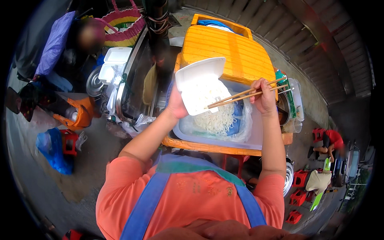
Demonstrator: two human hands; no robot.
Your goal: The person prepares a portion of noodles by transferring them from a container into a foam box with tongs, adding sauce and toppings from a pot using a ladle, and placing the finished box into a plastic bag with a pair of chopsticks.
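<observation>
My left hand [177, 102] holds an open white foam takeaway box [200, 69] by its left side, its lid tilted up. White noodles [207, 93] lie in the box, partly washed out by glare. Between the fingers of my right hand [264, 95] is a pair of long wooden chopsticks [246, 94], their tips at the front part of the box. Below the box, a heap of white noodles [214, 123] rests on clear and blue plastic in a pale plastic tub [255, 141].
A yellow taped crate lid [225, 51] lies behind the tub. Left stands a metal-edged cart [121, 99] with foam boxes [115, 57] beside it. A metal pot [283, 108] is at the right. One person stands at far left; others sit near red stools [298, 198] at right.
</observation>
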